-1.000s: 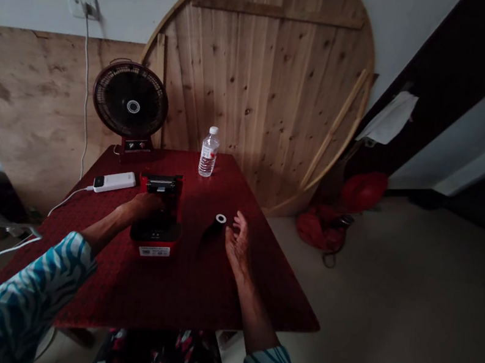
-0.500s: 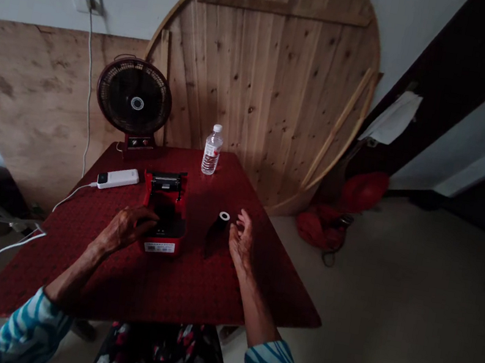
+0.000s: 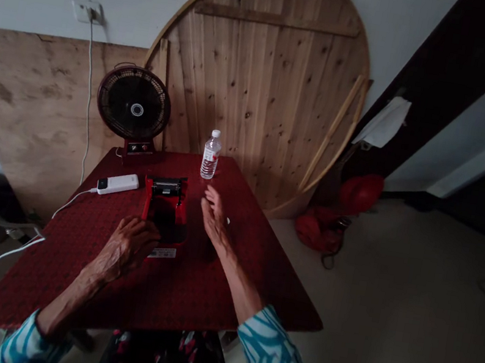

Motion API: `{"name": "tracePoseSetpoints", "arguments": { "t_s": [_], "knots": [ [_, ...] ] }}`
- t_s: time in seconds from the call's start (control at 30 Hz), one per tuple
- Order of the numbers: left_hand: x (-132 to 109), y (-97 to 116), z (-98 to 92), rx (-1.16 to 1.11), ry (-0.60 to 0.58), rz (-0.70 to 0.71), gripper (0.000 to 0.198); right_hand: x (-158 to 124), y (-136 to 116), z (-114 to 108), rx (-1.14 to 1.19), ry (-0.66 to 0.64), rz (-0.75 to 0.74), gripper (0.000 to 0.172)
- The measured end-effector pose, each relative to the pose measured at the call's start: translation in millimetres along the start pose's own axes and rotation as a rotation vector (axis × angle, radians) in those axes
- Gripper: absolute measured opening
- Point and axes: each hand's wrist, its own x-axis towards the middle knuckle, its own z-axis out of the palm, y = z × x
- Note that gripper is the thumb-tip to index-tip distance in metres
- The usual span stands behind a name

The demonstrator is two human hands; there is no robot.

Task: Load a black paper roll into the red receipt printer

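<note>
A small red-and-black printer [image 3: 183, 215] stands on the table with its lid raised at the back and its inner bay exposed. My left hand [image 3: 130, 243] is curled over the printer's front left corner, fingers bent against it; the fingertips are partly hidden. To the right of the printer hovers my right hand [image 3: 215, 220], fingers stretched and nothing visible in them. Behind its wrist, only the pale end of a small black roll [image 3: 228, 221] peeks out; the remainder is covered.
A clear water bottle [image 3: 211, 154] and a fan [image 3: 136, 108] stand at the back of the red-covered table [image 3: 255, 270]. A white power bank [image 3: 118, 183] with a cable lies left. Against the wall leans a round wooden board [image 3: 258, 85]. Red bags [image 3: 318, 228] lie on the floor.
My right hand has moved left, from beyond the roll to between it and the printer, now covering most of the roll. My left hand has shifted slightly down over the printer's front corner.
</note>
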Motion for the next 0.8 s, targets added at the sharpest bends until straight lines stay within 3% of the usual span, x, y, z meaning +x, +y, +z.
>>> {"name": "tracePoseSetpoints", "arguments": {
  "t_s": [0.07, 0.17, 0.43, 0.5, 0.63, 0.7, 0.8],
  "knots": [
    [-2.9, -0.1, 1.2, 0.003, 0.002, -0.006, 0.021, 18.7, -13.0, 22.9, 0.1, -0.071, 0.126, 0.054],
    [-7.1, -0.6, 3.6, -0.009, 0.005, -0.032, 0.022, 29.7, -22.4, 40.7, 0.135, -0.071, 0.24, 0.048],
    [-11.5, -2.2, 5.5, -0.197, 0.008, -0.112, 0.022, -29.0, -20.1, 32.0, 0.206, 0.007, 0.235, 0.027],
    [-9.3, -7.4, 6.1, -0.309, 0.07, -0.251, 0.025, -39.0, -19.4, 32.5, 0.252, 0.012, 0.261, 0.029],
    [3.1, -26.3, 12.7, -0.612, 0.338, -0.749, 0.041, -43.5, -18.6, 37.1, 0.287, 0.013, 0.289, 0.034],
    [9.6, -36.3, 18.9, -0.765, 0.345, -0.884, 0.057, -43.3, -17.8, 38.8, 0.289, 0.02, 0.285, 0.034],
    [13.2, -46.2, 30.0, -0.919, 0.278, -0.93, 0.068, -44.4, -15.7, 39.7, 0.297, 0.024, 0.299, 0.035]
  ]
}}
